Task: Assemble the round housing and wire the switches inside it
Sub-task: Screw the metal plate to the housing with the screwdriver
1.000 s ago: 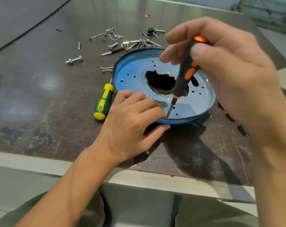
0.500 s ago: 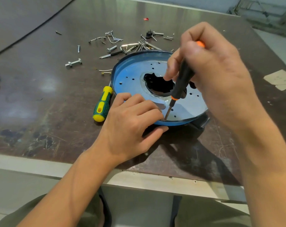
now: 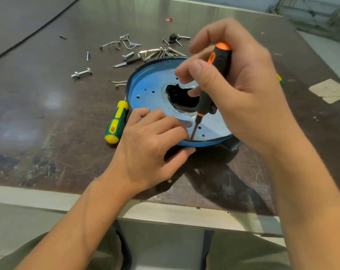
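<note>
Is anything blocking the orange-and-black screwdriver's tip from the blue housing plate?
Nothing visible does. The right hand holds the screwdriver with its tip at the blue housing near the front rim, beside the left hand gripping that rim.

Blue housing: shiny painted metal. Table: dark, scratched, a bit glossy. Screws: shiny metal.

Both hands at the round housing, one on its rim, one above it.
The left hand lies on the housing's near rim, fingers curled on top and thumb against the rim's outer edge, forearm reaching in from the near left. The right hand hangs above the housing's middle, thumb and fingers pinching a screwdriver by the handle, forearm rising from the near right.
</note>
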A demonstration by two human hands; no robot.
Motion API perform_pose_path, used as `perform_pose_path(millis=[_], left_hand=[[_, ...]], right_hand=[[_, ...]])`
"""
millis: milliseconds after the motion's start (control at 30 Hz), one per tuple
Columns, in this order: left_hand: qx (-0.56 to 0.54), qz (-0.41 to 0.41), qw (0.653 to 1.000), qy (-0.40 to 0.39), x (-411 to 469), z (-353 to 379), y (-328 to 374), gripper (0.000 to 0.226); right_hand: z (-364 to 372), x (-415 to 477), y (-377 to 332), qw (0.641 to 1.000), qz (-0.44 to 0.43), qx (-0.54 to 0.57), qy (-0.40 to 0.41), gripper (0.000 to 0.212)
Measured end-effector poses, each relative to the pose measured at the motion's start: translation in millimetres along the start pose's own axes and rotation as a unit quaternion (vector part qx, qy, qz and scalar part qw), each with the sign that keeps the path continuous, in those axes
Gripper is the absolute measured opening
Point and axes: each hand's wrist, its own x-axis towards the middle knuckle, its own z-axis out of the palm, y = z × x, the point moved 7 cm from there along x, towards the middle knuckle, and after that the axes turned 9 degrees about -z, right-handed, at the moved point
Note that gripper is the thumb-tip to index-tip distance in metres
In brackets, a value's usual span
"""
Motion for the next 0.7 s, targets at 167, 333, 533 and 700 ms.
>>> perform_pose_path(millis=[167, 333, 533, 700], left_hand=[[-0.006, -0.003, 1.000, 0.001, 0.4, -0.5, -0.7, 0.024], [-0.006, -0.004, 1.000, 0.005, 0.1, -1.4, 0.3, 0.022], [0.005, 0.002, 1.000, -0.002, 0.3, -0.6, 0.2, 0.024], [-0.001, -0.001, 1.000, 0.000, 0.0, 0.9, 0.0, 0.024]], right_hand=[[3.5, 4.8, 2.3, 0.986, 0.053, 0.151, -0.052, 0.011], [2.3, -3.2, 1.6, 0.977, 0.059, 0.190, -0.070, 0.021], [13.2, 14.9, 28.3, 0.990, 0.124, 0.020, -0.060, 0.032], [1.0, -4.2, 1.2, 0.990, 0.011, 0.136, 0.014, 0.012]])
